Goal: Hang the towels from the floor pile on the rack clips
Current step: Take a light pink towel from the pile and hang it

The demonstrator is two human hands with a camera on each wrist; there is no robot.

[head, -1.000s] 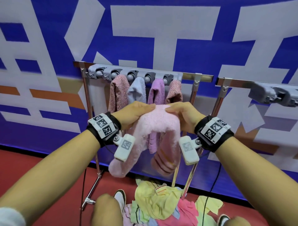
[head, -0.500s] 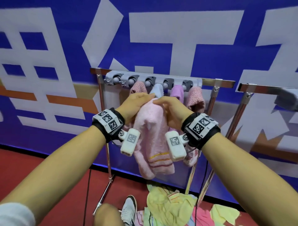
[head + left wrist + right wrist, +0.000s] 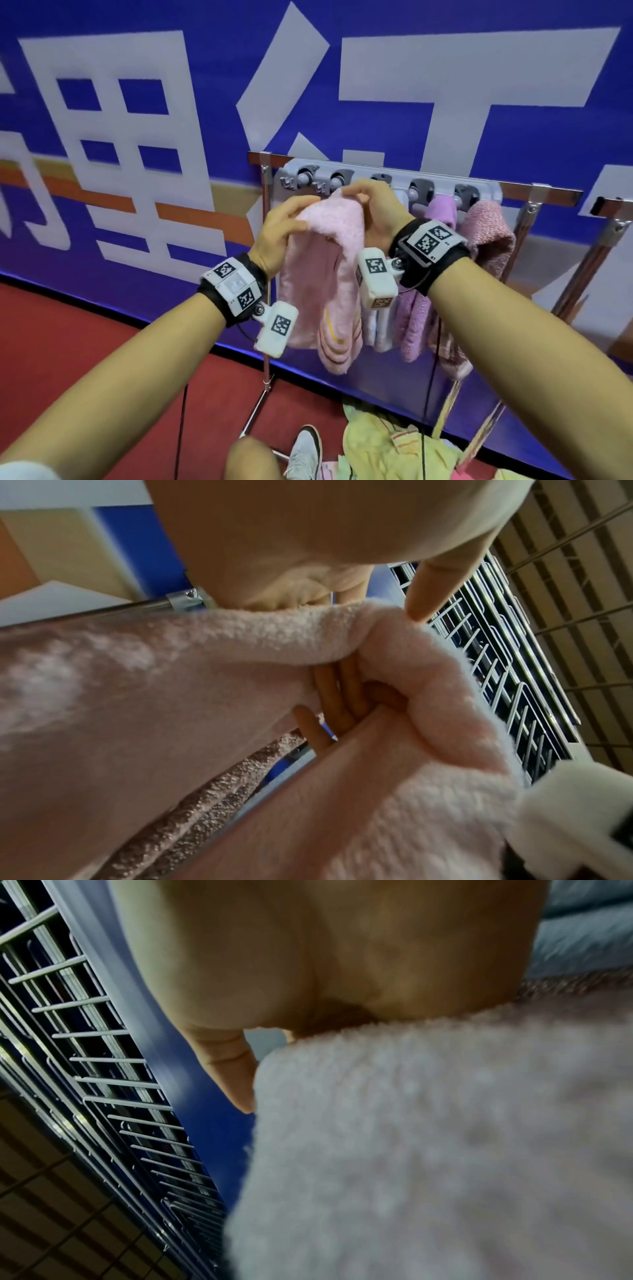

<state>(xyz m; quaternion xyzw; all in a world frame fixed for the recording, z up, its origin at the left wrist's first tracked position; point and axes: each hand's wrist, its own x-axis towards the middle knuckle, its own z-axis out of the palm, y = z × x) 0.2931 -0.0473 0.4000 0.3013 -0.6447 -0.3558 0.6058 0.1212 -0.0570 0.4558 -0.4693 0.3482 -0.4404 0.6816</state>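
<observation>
I hold a fluffy light pink towel [image 3: 329, 260] up against the grey clip rack [image 3: 387, 181]. My left hand [image 3: 284, 222] grips its left fold with thumb and curled fingers. My right hand [image 3: 366, 202] pinches its top corner just under the second clip [image 3: 337, 178] from the left. The leftmost clip [image 3: 303, 178] holds nothing. A purple towel [image 3: 442, 219] and a mottled pink towel [image 3: 489, 233] hang from clips on the right; a pale towel [image 3: 376, 329] hangs behind my right wrist. In the left wrist view the pink towel [image 3: 240, 696] fills the frame; the right wrist view shows the pink towel [image 3: 428, 1137] too.
The floor pile [image 3: 394, 448] of yellow and pink towels lies below the rack, beside a grey shoe [image 3: 305, 452]. Chrome rack legs [image 3: 265, 308] stand on red floor. A blue printed banner [image 3: 342, 85] runs behind. A second rack bar [image 3: 613, 205] starts at the right edge.
Both hands have lifted the pink towel higher and leftward along the rack, from in front of the hanging towels to just under the second clip. The head view has shifted left.
</observation>
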